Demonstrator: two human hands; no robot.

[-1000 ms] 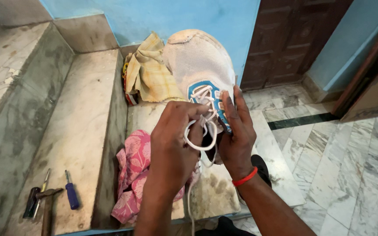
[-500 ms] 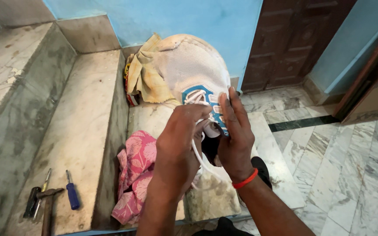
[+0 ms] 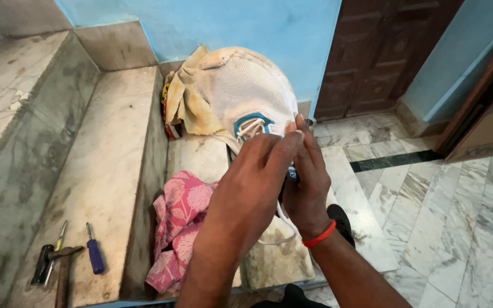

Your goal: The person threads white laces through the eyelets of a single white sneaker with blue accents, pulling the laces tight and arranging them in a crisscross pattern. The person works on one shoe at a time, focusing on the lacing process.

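Note:
A white mesh shoe [image 3: 241,94] with blue eyelet trim is held toe-away over the marble steps. My left hand [image 3: 252,182] covers the lace area and pinches the white shoelace [image 3: 283,219], which loops down below my fingers. My right hand [image 3: 306,179], with a red thread band on the wrist, grips the shoe's right side, fingers straight up along it. Both hands press close together. The shoe's opening and most of the lace are hidden behind them.
A yellowish cloth [image 3: 186,102] lies bunched on the step behind the shoe. A pink flowered cloth [image 3: 175,228] lies on the step at lower left. A blue-handled screwdriver [image 3: 94,251], another screwdriver and a hammer [image 3: 58,268] rest on the upper step. A dark wooden door [image 3: 383,51] stands at the right.
My left hand has slid up over the laces and closed against my right hand. The lace loop that stood above my fingers has dropped and now hangs below them.

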